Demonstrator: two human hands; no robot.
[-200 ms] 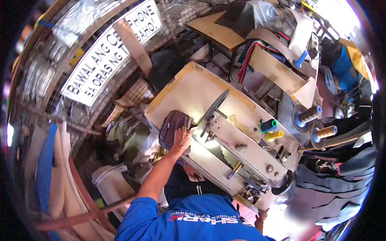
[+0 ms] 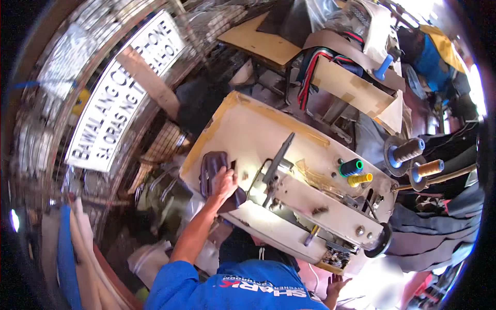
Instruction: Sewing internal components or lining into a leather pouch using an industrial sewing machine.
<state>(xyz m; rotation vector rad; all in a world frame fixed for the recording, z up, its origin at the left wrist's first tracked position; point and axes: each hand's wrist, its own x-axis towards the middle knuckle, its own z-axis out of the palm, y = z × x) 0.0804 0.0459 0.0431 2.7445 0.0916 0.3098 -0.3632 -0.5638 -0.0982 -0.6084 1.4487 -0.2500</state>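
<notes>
My left hand (image 2: 224, 184) grips the right side of a dark brown leather bag or pouch (image 2: 208, 173), with the thumb side hidden. It lies at the left end of a white sewing machine table (image 2: 248, 116). To its right, apart from it, is the needle end of a sewing machine (image 2: 271, 181), lit by a small lamp. My right hand (image 2: 336, 287) hangs low at the right, below the machine's handwheel (image 2: 380, 242). Its fingers are spread, and nothing shows in them.
A green thread spool (image 2: 351, 167) and a yellow one (image 2: 360, 179) stand behind the machine arm. Large thread cones (image 2: 408, 150) are at the right. Dark sheets of material (image 2: 434, 232) are piled beyond the handwheel. Another worktable (image 2: 258, 39) stands at the back.
My left hand has drawn the leather bag leftward, away from the needle, so the gap between them is wider. My right hand shows more fully. The whole view has shifted slightly.
</notes>
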